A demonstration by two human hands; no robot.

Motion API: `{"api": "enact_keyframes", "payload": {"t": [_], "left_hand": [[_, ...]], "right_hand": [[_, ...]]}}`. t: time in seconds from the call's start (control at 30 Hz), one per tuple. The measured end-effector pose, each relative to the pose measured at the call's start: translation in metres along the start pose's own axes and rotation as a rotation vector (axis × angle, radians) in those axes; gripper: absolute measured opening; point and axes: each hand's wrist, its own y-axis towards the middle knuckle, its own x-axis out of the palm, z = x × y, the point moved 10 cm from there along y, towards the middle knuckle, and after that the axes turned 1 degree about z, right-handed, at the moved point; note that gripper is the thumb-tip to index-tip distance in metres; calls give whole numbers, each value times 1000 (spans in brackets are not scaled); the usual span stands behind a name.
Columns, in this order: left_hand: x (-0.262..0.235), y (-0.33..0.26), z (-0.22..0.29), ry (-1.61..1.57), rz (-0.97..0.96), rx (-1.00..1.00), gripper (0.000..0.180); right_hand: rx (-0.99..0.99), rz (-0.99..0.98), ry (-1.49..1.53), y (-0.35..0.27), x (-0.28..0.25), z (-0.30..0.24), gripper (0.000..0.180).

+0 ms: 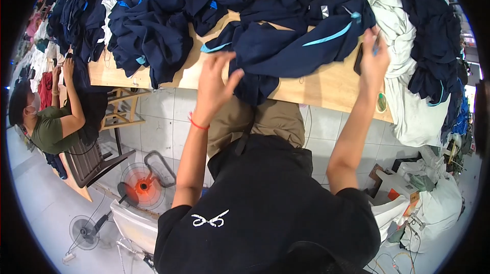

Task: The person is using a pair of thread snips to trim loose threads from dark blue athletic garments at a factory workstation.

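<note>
A navy garment [293, 46] with light-blue trim lies in front of me across the wooden table [311, 89], part of it hanging over the near edge. At its left end is my left hand [215, 84], thumb and fingers apart, a red string round the wrist. Whether its fingertips touch the cloth I cannot tell. My right hand [375, 62] is at the garment's right end, fingers closed round something small with a bluish part, too blurred to name. Just left of it lies a flat black object [359, 59], partly covered by the hand.
Heaped navy garments [150, 39] fill the table's far side and left. White cloth [400, 64] hangs over its right end. A seated person [56, 121] handles cloth at far left. Fans [143, 186], a chair [89, 159] and white sacks [441, 212] stand on the floor.
</note>
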Motion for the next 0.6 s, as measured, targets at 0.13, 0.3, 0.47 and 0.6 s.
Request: {"api": "enact_keyframes", "payload": {"t": [0.13,0.3,0.47,0.6], "left_hand": [[49,-39,29,168,-30,-3,103],[95,-57,-13,7,-109,-147,103],[49,-12,-3,-335,-123,-299,59],[-60,39,38,-824,213,-180,30]], "right_hand": [[204,-232,-20,-88,13,92,53],[39,-433,-48,-171,91,74,56],[21,-371,-175,-147,83,97,31],[233,0,166,-60,21,12,18]]}}
